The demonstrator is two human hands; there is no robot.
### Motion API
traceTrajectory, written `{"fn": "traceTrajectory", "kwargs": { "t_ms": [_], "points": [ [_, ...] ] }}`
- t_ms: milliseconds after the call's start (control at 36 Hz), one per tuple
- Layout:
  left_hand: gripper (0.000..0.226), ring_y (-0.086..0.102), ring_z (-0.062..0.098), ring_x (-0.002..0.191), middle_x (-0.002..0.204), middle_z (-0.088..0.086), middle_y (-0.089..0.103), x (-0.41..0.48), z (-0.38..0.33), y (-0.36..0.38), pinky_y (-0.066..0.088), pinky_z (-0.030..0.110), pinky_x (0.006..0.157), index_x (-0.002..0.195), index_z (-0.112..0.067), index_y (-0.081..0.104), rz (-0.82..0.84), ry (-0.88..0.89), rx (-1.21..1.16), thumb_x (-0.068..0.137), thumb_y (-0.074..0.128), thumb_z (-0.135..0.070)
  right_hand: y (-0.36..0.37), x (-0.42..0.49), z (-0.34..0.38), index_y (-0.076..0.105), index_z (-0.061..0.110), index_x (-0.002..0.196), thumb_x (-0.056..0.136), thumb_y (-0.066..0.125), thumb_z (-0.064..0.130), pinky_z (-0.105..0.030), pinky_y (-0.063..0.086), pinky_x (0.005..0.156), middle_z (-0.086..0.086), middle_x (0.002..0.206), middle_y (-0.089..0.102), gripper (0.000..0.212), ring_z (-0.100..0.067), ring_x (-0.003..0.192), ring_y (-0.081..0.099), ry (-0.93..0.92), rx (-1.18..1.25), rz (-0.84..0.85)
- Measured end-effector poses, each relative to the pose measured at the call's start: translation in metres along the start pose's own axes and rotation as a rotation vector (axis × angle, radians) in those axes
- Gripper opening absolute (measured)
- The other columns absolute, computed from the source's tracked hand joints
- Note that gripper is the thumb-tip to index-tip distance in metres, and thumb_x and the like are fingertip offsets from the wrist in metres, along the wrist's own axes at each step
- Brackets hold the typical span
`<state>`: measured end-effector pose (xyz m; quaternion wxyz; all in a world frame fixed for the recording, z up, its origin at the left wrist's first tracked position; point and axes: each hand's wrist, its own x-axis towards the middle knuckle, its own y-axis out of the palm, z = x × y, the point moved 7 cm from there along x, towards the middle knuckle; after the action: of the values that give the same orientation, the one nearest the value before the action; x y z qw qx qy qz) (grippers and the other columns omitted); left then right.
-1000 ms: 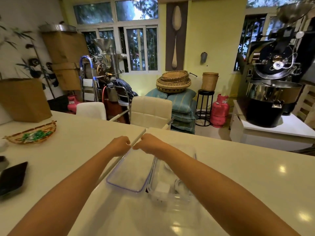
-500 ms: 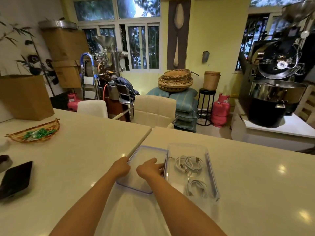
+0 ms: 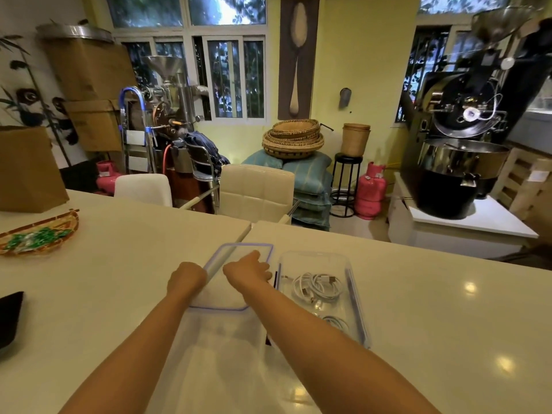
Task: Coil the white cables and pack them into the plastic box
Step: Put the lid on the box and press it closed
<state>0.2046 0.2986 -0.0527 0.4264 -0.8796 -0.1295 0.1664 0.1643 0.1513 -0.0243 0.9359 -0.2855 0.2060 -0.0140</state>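
A clear plastic box [image 3: 356,297] lies open on the cream table, right of centre. Inside it sit two coiled white cables: one coil [image 3: 318,286] near the far end, a second coil [image 3: 337,322] nearer me and partly hidden by my right forearm. The box's clear lid with a purple rim [image 3: 239,245] lies flat just left of the box. My left hand [image 3: 186,276] grips the lid's left edge. My right hand [image 3: 248,268] lies on the lid, fingers curled over its right edge beside the box wall.
A woven tray with green items [image 3: 35,234] sits at the far left, and a black flat object [image 3: 9,318] at the left edge. A brown cardboard box [image 3: 27,168] stands behind them. Two pale chairs [image 3: 257,189] stand at the table's far side.
My hands have drawn back from the far end of the lid and box to the lid's two sides. The coiled cables in the box, hidden by my arm before, now show.
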Motion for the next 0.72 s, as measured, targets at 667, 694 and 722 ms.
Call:
{"fn": "traceTrajectory", "kwargs": {
  "t_ms": [667,694,722],
  "points": [
    [0.028,0.036,0.018,0.051,0.053,0.007,0.043,-0.107,-0.097,0.05,0.027,0.026,0.051,0.054,-0.011,0.047,0.194,0.471,-0.105,0.08,0.044,-0.002,-0.144,-0.043,-0.09,0.028,0.013,0.138,0.087,0.055,0.016,-0.026,0.035,0.084,-0.012,0.139,0.04,0.057,-0.019,0.107,0.044,-0.171,0.22,-0.056],
    [0.032,0.034,0.016,0.049,0.051,0.004,0.04,-0.109,-0.096,0.052,0.025,0.025,0.049,0.052,-0.011,0.043,0.187,0.465,-0.098,0.082,0.043,-0.002,-0.144,-0.044,-0.093,0.028,0.013,0.138,0.087,0.055,0.016,-0.026,0.035,0.085,-0.011,0.141,0.038,0.057,-0.022,0.114,0.044,-0.172,0.216,-0.053],
    [0.034,0.032,0.015,0.048,0.05,0.003,0.037,-0.112,-0.095,0.052,0.023,0.023,0.048,0.051,-0.011,0.04,0.18,0.462,-0.092,0.084,0.042,-0.002,-0.143,-0.046,-0.095,0.028,0.014,0.138,0.087,0.055,0.016,-0.026,0.034,0.086,-0.011,0.142,0.037,0.057,-0.023,0.119,0.043,-0.174,0.21,-0.049]
  ]
}}
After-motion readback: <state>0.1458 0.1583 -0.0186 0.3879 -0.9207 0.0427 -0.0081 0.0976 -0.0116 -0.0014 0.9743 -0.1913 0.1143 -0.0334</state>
